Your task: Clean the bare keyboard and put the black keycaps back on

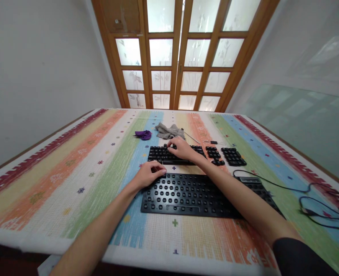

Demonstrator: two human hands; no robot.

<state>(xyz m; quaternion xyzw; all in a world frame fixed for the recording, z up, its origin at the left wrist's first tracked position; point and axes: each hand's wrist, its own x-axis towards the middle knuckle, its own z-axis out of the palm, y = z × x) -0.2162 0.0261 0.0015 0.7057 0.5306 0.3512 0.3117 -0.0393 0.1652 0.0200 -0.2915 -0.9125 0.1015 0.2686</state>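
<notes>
A black keyboard base (175,193) with its keycaps off lies near the table's front edge, rows of bare switch posts showing. My left hand (149,174) has its fingertips together at the base's upper left corner; whatever they pinch is hidden. Behind the base, loose black keycaps (158,154) are laid out in keyboard order. Over the upper part of this layout my right hand (180,148) curls, thumb and forefinger close together among the keycaps. Whether a keycap is between them I cannot tell. My right forearm crosses above the base and covers part of it.
Behind the keycaps lie a grey cloth (169,132), a purple folded strap (143,135), a thin rod (191,137) and a small black-handled tool (213,142). Further keycap blocks (233,156) sit to the right. A black cable (284,188) loops over the striped tablecloth (100,184).
</notes>
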